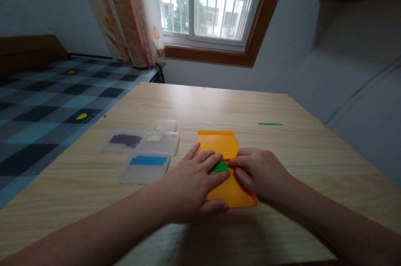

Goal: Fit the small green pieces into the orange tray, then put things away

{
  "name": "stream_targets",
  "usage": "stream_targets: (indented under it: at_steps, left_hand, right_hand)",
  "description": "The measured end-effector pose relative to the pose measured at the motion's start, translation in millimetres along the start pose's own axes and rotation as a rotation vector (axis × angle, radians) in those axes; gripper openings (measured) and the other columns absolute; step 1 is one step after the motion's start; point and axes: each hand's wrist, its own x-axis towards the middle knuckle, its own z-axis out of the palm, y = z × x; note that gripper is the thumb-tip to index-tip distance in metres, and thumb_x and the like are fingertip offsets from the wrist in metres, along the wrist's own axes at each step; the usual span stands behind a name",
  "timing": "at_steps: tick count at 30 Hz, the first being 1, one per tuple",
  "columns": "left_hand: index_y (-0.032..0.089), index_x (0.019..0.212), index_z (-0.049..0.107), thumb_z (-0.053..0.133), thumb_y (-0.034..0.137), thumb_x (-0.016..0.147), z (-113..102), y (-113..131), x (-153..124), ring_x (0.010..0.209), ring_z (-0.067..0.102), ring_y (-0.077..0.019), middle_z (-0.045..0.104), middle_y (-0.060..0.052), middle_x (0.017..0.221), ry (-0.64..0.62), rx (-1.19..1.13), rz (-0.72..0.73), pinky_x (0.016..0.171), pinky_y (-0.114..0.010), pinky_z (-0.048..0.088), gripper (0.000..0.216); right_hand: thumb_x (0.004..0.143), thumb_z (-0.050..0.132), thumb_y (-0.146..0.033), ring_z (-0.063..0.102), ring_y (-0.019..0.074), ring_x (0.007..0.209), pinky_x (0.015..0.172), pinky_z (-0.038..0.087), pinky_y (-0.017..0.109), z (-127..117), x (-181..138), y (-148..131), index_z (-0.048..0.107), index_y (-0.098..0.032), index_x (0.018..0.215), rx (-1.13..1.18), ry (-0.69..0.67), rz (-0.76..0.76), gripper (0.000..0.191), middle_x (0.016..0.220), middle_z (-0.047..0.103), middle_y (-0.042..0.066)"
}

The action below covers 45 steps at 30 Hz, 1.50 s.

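Note:
An orange plastic board (218, 141) with a raised far edge and a ridge across its middle lies near the front of the table. On it rests a flat, bright green piece (221, 167), partly covered by fingers. My left hand (200, 180) lies across the board's left side, its fingers spread flat, with fingertips holding down the green piece. From the right, my right hand (258, 170) reaches in with fingers pinched together at the green piece's right end by the ridge. What sits between those fingertips is hidden.
Left of the board are clear plastic cases holding a purple sheet (125, 140), a pale yellow piece (154, 138) and a blue strip (148, 160). A small clear case (166, 125) sits behind. A jagged green strip (270, 124) lies at back right. A checked bed (72, 90) adjoins the table's left.

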Motion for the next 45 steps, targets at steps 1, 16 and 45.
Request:
stream_targets:
  at_steps: [1, 16, 45]
  left_hand:
    - [0.028, 0.144, 0.061, 0.047, 0.071, 0.098, -0.2, 0.0, 0.2, 0.138, 0.049, -0.0397, 0.057, -0.015, 0.146, -0.001, -0.002, -0.001, 0.121, -0.070, 0.023, 0.064]
    - [0.028, 0.140, 0.064, 0.052, 0.068, 0.097, -3.3, 1.7, -1.7, 0.137, 0.050, -0.0409, 0.057, -0.016, 0.147, 0.005, -0.017, -0.002, 0.119, -0.072, 0.023, 0.060]
    - [0.021, 0.140, 0.060, 0.060, 0.059, 0.095, -9.4, -2.4, -7.8, 0.142, 0.049, -0.0412, 0.055, -0.017, 0.151, 0.085, -0.036, -0.023, 0.123, -0.070, 0.024, 0.059]
  right_hand:
    - [0.090, 0.058, -0.015, 0.067, 0.0177, 0.082, 0.073, 0.045, 0.029, -0.3, 0.1, -0.2, 0.082, -0.024, 0.093, 0.002, -0.001, 0.000, 0.026, 0.087, 0.074, 0.003]
    - [0.086, 0.053, -0.013, 0.065, 0.0158, 0.074, 0.068, 0.044, 0.027, -5.2, -1.9, 3.4, 0.080, -0.022, 0.088, 0.093, 0.110, -0.028, 0.028, 0.082, 0.073, 0.002]
    - [0.092, 0.059, -0.025, 0.056, 0.0277, 0.097, 0.091, 0.042, 0.039, 3.6, 41.2, 161.2, 0.083, -0.018, 0.113, -0.262, 0.442, 0.417, 0.033, 0.098, 0.069, 0.013]
